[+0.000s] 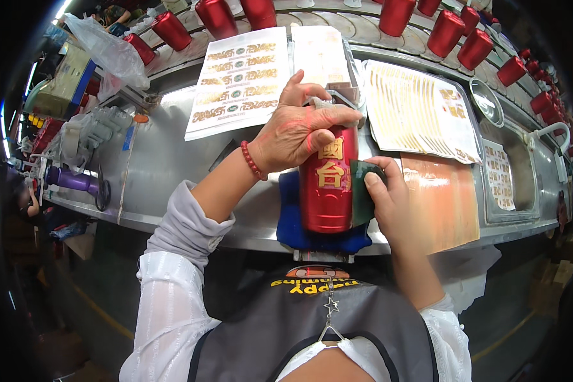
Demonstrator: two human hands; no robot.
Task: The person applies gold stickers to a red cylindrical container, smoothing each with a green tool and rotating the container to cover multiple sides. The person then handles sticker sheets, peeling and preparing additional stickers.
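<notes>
A shiny red bottle (325, 200) with gold characters on its front lies on a dark blue cloth pad (289, 219) at the bench's near edge. My left hand (293, 127) is closed over its far end, thumb and fingers bent around it; a red bead bracelet circles that wrist. Pinched between the thumb and fingers of my right hand (391, 191) is a thin dark green scraper (363, 197), its flat side against the bottle's right side, beside the gold characters. The bottle's far end is mostly hidden under my left hand.
Printed decal sheets (239, 76) lie beyond my left hand, and more gold-striped sheets (420, 108) sit at right. An orange-tan board (439, 197) lies near a sink (522, 184). Red bottles (398, 16) stand along a conveyor (356, 32) behind. A purple tool (73, 180) is far left.
</notes>
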